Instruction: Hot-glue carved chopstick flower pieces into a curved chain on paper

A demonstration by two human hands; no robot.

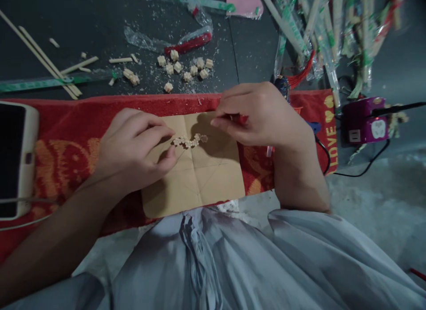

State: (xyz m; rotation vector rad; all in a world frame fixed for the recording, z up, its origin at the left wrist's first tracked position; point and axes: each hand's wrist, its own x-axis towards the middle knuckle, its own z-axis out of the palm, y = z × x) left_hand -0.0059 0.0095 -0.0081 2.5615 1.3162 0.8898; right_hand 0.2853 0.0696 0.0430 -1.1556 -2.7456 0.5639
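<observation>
Framing a curved row of small pale pieces (189,143) in the head view, my left hand (133,143) is poised with thumb and fingers parted just beside the row's left end. My right hand (258,114) is held off the other end, thumb and fingertips drawn close; I cannot tell whether they hold anything. The row lies across the crease of a tan sheet (219,181), above a red cloth (60,112) at the near side of the desk (93,17). It looks light and stiff, probably fragile where pieces meet, so a gentle pinch on one piece's sides seems safest. Chunkier pale clusters (178,67) sit beyond the cloth.
</observation>
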